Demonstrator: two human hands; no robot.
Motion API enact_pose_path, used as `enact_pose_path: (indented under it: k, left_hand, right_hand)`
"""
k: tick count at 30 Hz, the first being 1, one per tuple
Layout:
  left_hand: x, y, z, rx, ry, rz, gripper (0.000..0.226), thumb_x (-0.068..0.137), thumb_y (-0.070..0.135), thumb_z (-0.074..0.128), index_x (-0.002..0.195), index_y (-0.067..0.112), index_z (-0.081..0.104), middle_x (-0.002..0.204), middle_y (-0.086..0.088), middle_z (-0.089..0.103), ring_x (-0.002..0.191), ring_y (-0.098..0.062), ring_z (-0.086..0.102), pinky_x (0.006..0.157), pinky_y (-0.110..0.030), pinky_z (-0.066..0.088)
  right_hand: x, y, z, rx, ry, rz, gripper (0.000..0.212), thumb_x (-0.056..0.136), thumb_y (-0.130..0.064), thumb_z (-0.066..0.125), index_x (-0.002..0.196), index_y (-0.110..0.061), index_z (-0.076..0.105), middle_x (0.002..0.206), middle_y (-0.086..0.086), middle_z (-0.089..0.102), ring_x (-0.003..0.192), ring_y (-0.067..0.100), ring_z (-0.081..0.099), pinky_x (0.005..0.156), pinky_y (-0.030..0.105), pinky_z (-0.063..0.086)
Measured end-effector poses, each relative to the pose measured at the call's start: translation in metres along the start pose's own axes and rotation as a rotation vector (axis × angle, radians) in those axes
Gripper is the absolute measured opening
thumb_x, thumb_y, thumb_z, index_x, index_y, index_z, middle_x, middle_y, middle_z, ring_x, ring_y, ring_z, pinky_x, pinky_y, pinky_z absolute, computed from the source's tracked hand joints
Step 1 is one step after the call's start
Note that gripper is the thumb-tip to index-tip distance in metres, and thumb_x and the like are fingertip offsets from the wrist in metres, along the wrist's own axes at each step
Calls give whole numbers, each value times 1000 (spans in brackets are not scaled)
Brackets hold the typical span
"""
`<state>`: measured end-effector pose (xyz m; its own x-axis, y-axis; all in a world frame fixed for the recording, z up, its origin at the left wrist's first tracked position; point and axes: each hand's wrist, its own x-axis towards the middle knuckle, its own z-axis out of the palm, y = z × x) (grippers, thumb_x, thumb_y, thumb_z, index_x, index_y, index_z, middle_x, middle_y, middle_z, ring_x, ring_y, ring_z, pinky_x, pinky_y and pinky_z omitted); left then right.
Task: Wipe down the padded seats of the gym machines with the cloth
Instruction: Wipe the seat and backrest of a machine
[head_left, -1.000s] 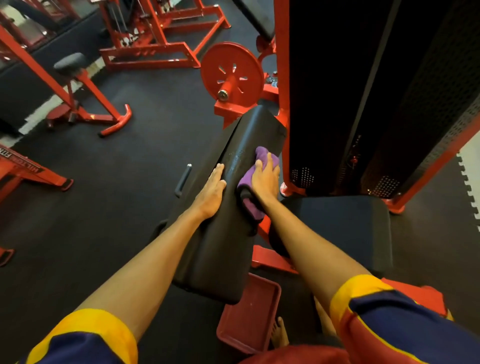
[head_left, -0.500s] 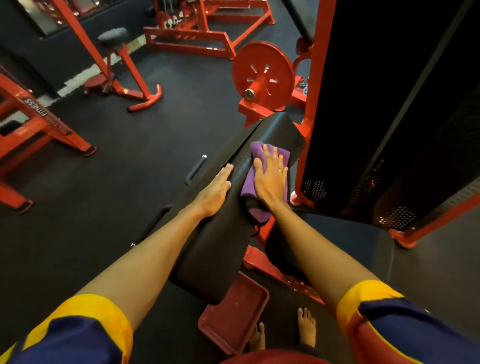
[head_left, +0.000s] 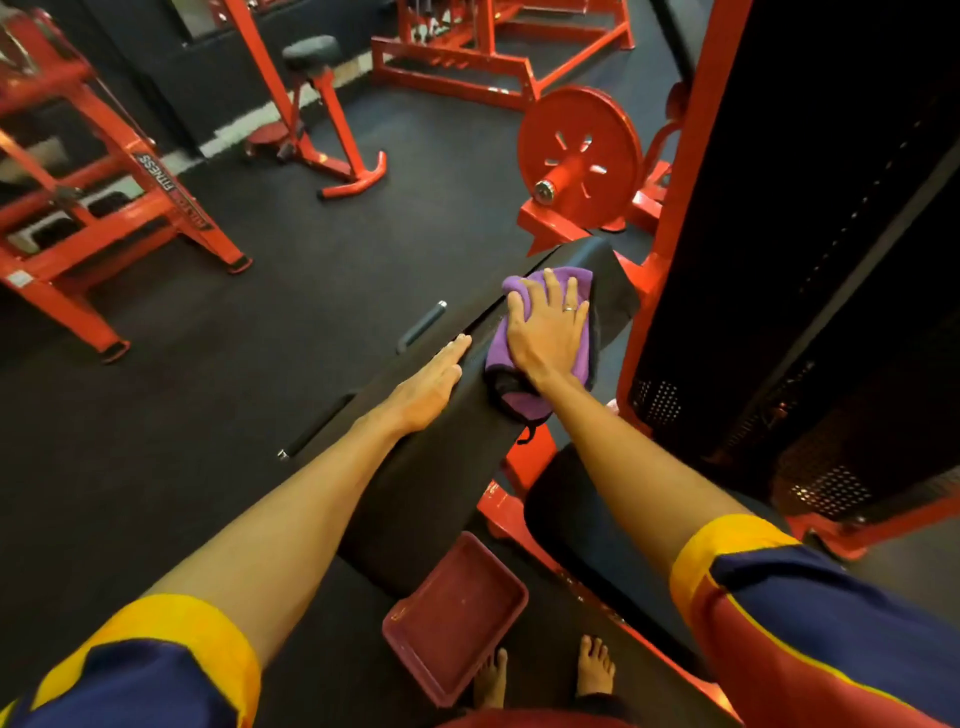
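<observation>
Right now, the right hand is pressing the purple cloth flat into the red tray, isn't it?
Not the tray. The head view shows the right hand pressing the purple cloth flat on the black pad; the red tray lies lower down, untouched.

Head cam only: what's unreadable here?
Head view: long black padded seat surface beneath the purple cloth, covered by cloth and right hand.
Head view: second black seat pad, partly behind the right forearm.
Head view: black perforated weight-stack housing, cut off by right edge.
</observation>
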<state>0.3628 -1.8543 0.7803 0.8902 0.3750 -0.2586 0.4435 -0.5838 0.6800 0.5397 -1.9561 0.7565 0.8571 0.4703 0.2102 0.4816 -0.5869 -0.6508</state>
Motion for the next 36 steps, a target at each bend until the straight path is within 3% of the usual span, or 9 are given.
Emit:
enact_pose_path:
  k: [3,7,9,13,16,23,29,31,36]
  left_hand:
    - [1,6,2,-26,32,16,53,110,10,29,161,14,17,168,4,12,152,-3,11,125,-23,4]
    - [-3,18,3,-94,52,50,52,108,23,31,158,13,25,157,8,30,147,-5,26,122,-20,16]
    - [-4,17,2,-72,52,31,49,110,15,31,159,14,25,158,8,28,148,-5,25,123,-21,14]
    - [-4,12,3,62,39,-16,53,111,15,27,162,20,14,162,17,9,150,2,6,120,-16,0]
    - [-4,9,3,54,49,-37,55,110,18,28,163,26,15,167,17,9,152,2,6,127,-27,2]
    - [14,23,3,30,49,-1,54,109,10,31,161,18,20,165,6,21,150,-3,18,126,-27,9]
    - [53,49,4,51,-2,-9,53,111,12,28,162,12,13,169,3,9,153,-4,7,115,-11,1]
    - [65,53,4,29,-7,-6,52,111,10,27,161,10,14,169,1,9,149,-1,9,115,-10,2]
    - [89,65,8,-97,8,41,44,113,18,25,157,21,24,159,15,27,147,2,21,115,-7,14]
  right_hand:
    - [-47,-14,9,-4,27,-203,45,104,-45,34,132,-24,62,149,-2,52,151,30,26,124,54,13]
    - [-103,-2,13,31,-5,-409,50,104,-44,39,148,-25,50,159,0,42,155,28,21,127,51,8]
    - [-82,13,8,-18,-22,-511,51,102,-44,40,147,-24,52,157,2,44,154,30,23,126,53,12]
    - [-8,22,-4,-82,-18,-355,47,99,-48,37,133,-25,61,145,1,53,151,29,28,125,52,12]
    - [0,-1,1,-42,-16,-157,38,101,-43,41,125,-24,64,139,1,55,151,29,26,125,54,8]
    - [-57,50,2,60,-24,-574,53,99,-44,44,149,-26,49,163,4,36,155,29,20,126,52,10]
    - [41,60,-18,147,9,32,54,102,-47,44,152,-27,43,168,4,23,155,29,19,125,54,12]
    - [33,40,-10,167,21,86,51,106,-43,43,154,-27,42,169,4,21,156,30,13,125,54,6]
    - [-33,71,4,60,25,-419,58,103,-49,40,159,-30,35,170,0,20,158,26,9,127,51,6]
